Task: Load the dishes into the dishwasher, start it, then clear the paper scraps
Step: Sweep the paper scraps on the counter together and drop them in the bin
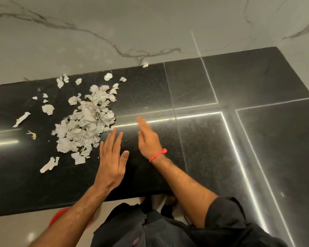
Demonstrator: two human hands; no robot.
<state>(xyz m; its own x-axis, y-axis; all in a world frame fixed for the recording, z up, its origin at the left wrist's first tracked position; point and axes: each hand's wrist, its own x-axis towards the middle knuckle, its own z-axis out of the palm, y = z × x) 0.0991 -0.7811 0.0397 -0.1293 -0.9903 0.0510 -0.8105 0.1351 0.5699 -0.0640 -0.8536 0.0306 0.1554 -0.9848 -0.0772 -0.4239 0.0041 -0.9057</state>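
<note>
White crumpled paper scraps (pixel 86 122) lie in a heap on the black shiny stone surface (pixel 150 90), w/ loose bits all round it. My left hand (pixel 111 160) is flat, fingers (pixel 112 139) straight and close, just beside the heap. My right hand (pixel 147 138) is blurry, fingers look straight, holding nothing. I think: cup both hands, sweep strays in 1st, then scoop.

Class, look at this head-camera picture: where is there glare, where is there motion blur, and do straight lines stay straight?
Head view: bright glare streaks run across the black counter along its seams; the right hand is smeared by motion blur, while the left hand and the paper scraps look sharper; wide-angle distortion bows the counter edges.
</note>
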